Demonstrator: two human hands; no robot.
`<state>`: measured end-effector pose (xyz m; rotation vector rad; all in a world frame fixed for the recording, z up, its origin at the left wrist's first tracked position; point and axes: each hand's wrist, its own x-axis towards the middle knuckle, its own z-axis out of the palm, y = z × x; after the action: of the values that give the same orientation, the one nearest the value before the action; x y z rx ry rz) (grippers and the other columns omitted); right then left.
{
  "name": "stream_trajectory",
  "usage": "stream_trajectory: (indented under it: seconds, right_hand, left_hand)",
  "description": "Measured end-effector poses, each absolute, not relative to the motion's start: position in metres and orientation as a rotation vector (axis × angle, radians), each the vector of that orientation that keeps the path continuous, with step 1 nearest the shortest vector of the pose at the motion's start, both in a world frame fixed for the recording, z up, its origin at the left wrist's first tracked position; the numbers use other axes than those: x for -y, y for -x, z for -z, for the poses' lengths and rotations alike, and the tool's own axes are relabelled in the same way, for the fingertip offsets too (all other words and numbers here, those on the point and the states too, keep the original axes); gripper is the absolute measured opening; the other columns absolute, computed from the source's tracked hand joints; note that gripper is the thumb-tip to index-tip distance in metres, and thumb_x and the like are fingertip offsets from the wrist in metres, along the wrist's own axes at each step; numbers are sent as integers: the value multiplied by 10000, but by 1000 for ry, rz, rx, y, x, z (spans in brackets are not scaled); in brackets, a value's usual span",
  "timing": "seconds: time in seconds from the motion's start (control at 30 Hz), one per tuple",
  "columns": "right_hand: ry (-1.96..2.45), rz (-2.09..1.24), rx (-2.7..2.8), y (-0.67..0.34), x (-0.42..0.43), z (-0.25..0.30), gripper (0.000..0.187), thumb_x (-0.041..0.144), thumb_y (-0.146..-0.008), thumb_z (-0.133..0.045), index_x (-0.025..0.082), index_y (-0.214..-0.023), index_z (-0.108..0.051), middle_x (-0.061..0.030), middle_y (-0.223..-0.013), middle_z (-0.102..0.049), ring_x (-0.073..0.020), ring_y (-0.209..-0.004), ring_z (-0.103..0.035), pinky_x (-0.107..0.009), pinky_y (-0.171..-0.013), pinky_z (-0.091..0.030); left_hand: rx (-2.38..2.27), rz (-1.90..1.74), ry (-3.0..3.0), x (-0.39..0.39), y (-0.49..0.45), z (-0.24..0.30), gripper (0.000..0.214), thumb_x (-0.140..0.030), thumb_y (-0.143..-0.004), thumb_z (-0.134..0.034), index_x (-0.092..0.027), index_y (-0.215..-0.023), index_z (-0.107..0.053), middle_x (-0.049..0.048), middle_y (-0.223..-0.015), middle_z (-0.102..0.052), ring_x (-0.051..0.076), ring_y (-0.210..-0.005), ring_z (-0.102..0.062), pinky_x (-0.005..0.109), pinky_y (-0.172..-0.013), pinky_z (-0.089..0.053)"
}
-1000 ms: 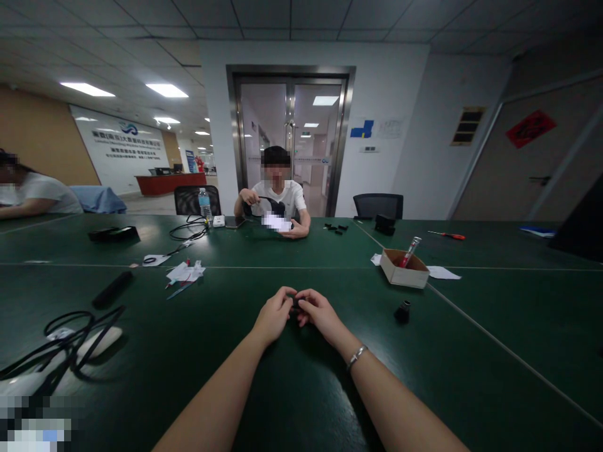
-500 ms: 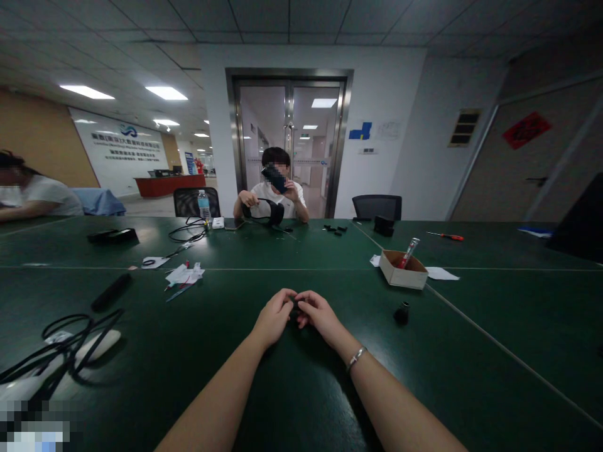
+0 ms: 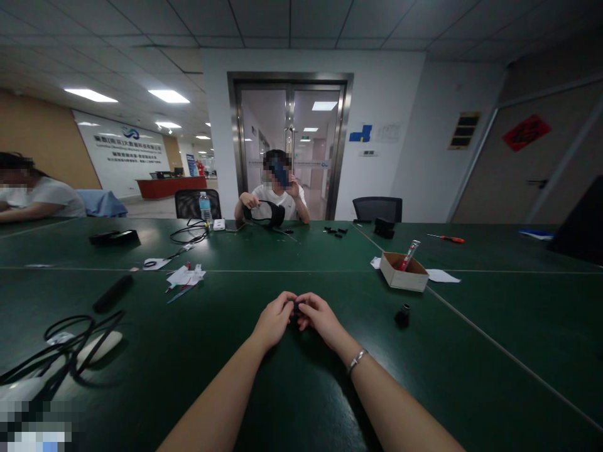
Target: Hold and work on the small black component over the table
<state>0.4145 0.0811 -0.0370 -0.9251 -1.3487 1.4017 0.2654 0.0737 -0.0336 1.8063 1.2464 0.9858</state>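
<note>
My left hand (image 3: 276, 317) and my right hand (image 3: 318, 314) meet over the middle of the dark green table (image 3: 188, 351). Between their fingertips is a small black part (image 3: 296, 307), gripped from both sides. Fingers cover most of it, so its kind cannot be made out. A bracelet circles my right wrist. To the right of my hands, apart from them, a small black piece with a metallic top (image 3: 402, 316) stands on the table.
A cardboard box (image 3: 404, 280) holding a red-and-clear tube stands right of centre. Farther back lie a screwdriver (image 3: 446, 238) and several small black pieces (image 3: 336, 231). Black cables (image 3: 70, 351) and a computer mouse (image 3: 100, 348) lie at left. Opposite sits a person (image 3: 276, 194) holding dark objects.
My hands stay nearly in place around the small black part. Across the table, the person has turned the dark object held near the head more upright. The view has shifted slightly.
</note>
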Motion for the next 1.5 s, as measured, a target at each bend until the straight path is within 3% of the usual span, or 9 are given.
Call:
stream_trajectory:
  seconds: [0.23, 0.4, 0.57, 0.73, 0.87, 1.0, 1.13, 1.3, 1.5]
  right_hand:
    - [919, -1415, 1346, -415, -81, 36, 238, 322, -697, -610, 172, -869, -545, 45, -616, -550, -86, -480, -552, -208, -430, -459]
    - [923, -1411, 1347, -415, -80, 35, 236, 322, -701, -607, 169, -869, -543, 39, -630, -561, -82, -483, -553, -203, -437, -457]
    - [913, -1399, 1362, -415, -81, 36, 233, 320, -700, -604, 170, -866, -542, 44, -609, -561, -82, -457, -542, -211, -430, -457]
    - [923, -1398, 1336, -415, -81, 37, 246, 330, -693, -618, 174, -866, -538, 49, -611, -556, -80, -451, -546, -210, -437, -456]
    - [911, -1396, 1336, -415, -81, 36, 258, 336, -696, -616, 171, -876, -534, 49, -603, -554, -83, -450, -543, -216, -441, -460]
    - [932, -1395, 1323, -415, -81, 36, 246, 324, -702, -612, 172, -878, -532, 52, -606, -549, -81, -455, -552, -207, -443, -453]
    - [932, -1397, 1330, -416, -81, 36, 262, 330, -698, -614, 169, -890, -537, 47, -618, -551, -86, -465, -556, -215, -443, -459]
    - [929, -1400, 1322, -415, -81, 37, 248, 317, -697, -608, 166, -879, -534, 50, -611, -546, -81, -458, -549, -213, -445, -458]
    - [928, -1397, 1320, -415, -82, 38, 268, 336, -680, -616, 165, -871, -534, 49, -597, -550, -87, -452, -544, -215, -434, -449]
  left_hand:
    - [-1262, -949, -1809, -73, -265, 33, 321, -368, -888, -295, -214, -1048, -526, 1, -767, -561, 124, -658, -514, 223, -606, -398]
    - [-1220, -978, -1815, -74, -265, 34, 285, -336, -871, -336, -224, -1055, -522, 7, -909, -576, 113, -680, -515, 218, -614, -396]
    - [-1272, -967, -1813, -78, -264, 39, 341, -405, -890, -298, -220, -1064, -526, -11, -702, -528, 123, -631, -490, 219, -585, -383]
    - [-1223, -1000, -1791, -78, -265, 39, 296, -355, -862, -361, -219, -1071, -519, 5, -865, -566, 112, -658, -508, 226, -622, -403]
    - [-1214, -1008, -1789, -77, -265, 37, 321, -405, -882, -323, -217, -1037, -533, -7, -775, -558, 114, -631, -503, 227, -605, -400]
    - [-1186, -1034, -1783, -77, -264, 37, 268, -367, -864, -378, -233, -1044, -523, -8, -889, -575, 104, -647, -515, 222, -603, -400]
    - [-1217, -1018, -1794, -77, -264, 38, 296, -403, -880, -347, -228, -1027, -533, -14, -767, -559, 114, -621, -507, 228, -592, -395]
    - [-1199, -1040, -1784, -76, -264, 36, 272, -362, -863, -376, -224, -1041, -529, 1, -896, -571, 107, -650, -518, 223, -607, -402]
    - [-1213, -1028, -1792, -78, -266, 39, 295, -381, -876, -342, -217, -1026, -537, -2, -824, -569, 113, -637, -509, 224, -603, -400]
